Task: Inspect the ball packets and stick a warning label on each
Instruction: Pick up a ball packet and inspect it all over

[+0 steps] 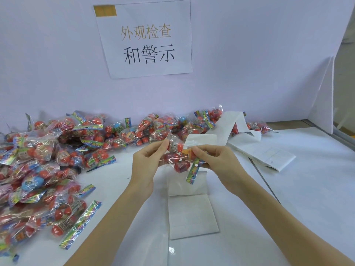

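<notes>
I hold one ball packet (177,157) up above the middle of the worktop (307,189), between both hands. My left hand (148,158) pinches its clear wrapper at the left end, thumb and fingers curled on the film. My right hand (213,157) grips the other end, fingers curled near the packet's coloured header strip (194,171), which hangs down and tilts to the left. Red balls show through the film, and a small orange patch sits just beside my right fingertips; I cannot tell whether it is a label.

A big heap of ball packets (48,160) covers the left edge of the worktop and runs along the back edge toward the right. A long white backing strip (226,125) lies over the heap's right end and trails toward the packet in my hands. Flat white sheets (192,215) lie under my hands near the front edge, and a folded stack (269,156) lies toward the right edge. A paper sign (148,39) with printed characters hangs on the back wall.
</notes>
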`<act>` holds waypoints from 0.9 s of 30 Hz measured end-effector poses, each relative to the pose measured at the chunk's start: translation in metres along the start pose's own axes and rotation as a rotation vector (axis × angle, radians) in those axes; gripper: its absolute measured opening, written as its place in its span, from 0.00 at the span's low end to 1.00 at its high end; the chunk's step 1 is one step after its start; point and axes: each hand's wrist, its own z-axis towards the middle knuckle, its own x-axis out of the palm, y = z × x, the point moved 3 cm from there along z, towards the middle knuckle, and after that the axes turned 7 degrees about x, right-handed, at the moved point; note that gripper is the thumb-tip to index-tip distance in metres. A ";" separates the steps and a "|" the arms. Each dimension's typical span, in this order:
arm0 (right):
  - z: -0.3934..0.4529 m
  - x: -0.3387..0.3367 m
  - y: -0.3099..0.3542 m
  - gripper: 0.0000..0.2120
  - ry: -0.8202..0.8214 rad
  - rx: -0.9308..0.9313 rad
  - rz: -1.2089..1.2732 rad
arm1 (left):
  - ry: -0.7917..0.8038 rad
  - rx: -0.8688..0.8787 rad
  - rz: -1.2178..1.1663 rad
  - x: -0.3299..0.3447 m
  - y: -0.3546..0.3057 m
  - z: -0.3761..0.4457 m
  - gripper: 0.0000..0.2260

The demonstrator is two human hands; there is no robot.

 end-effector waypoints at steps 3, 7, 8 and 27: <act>-0.003 -0.003 0.004 0.04 -0.119 -0.131 -0.030 | -0.041 0.264 0.313 -0.003 -0.002 0.000 0.06; -0.007 -0.001 0.011 0.04 -0.193 -0.357 -0.219 | 0.069 0.161 0.251 0.003 0.000 0.000 0.16; -0.008 0.003 0.010 0.06 -0.157 -0.397 -0.288 | 0.147 0.069 0.128 0.008 0.001 -0.001 0.20; 0.001 -0.008 0.006 0.12 -0.042 -0.089 -0.299 | 0.170 -0.017 -0.076 0.004 -0.002 0.001 0.14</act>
